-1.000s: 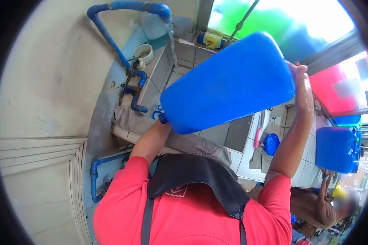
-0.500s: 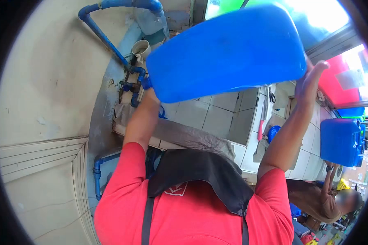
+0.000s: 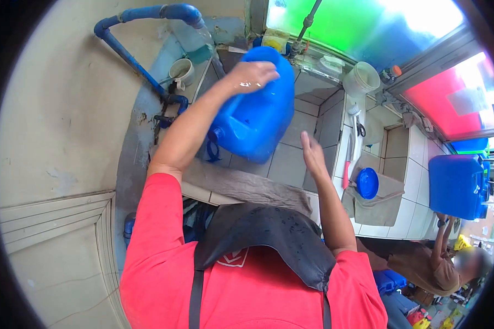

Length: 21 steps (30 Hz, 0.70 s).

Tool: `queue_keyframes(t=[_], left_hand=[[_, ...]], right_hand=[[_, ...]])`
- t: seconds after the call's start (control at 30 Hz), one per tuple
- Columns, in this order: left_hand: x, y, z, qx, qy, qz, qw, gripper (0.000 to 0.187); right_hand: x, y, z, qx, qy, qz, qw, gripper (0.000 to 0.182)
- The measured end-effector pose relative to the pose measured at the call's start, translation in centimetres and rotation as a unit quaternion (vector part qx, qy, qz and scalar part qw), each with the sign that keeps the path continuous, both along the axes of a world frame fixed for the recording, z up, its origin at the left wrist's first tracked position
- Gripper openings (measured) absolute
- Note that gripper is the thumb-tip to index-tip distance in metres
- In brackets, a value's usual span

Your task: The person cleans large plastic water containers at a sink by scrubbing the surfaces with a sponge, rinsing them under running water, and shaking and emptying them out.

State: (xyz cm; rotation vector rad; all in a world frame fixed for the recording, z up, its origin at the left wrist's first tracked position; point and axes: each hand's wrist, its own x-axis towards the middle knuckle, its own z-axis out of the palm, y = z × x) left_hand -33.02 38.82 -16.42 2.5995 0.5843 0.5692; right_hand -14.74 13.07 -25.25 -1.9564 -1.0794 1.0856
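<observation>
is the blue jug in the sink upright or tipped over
Tipped: the blue jug leans with its neck low at the left, the left hand on its raised end.

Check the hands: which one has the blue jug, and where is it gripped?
The left hand rests on the jug, palm on its upper end, fingers spread over the top. The right hand is open beside the jug, holding nothing.
</observation>
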Motion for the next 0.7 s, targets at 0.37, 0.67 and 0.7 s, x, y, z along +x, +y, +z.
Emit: queue_keyframes(t=[0.37, 0.67, 0.7], left_hand=[[5.0, -2.4, -0.4, 0.261, -0.063, -0.129, 0.955, 0.012], [-5.1, 6.7, -10.2, -0.111, -0.174, 0.305, 0.93, 0.02], [-6.3, 7.3, -13.4, -0.109, -0.13, 0.309, 0.936, 0.021]], right_hand=[[1.9, 13.7, 9.3, 0.215, -0.274, 0.057, 0.936, 0.047], [-0.1, 13.0, 5.3, 0.196, -0.468, 0.081, 0.858, 0.037], [-0.3, 12.7, 5.6, 0.188, -0.482, 0.059, 0.854, 0.035]])
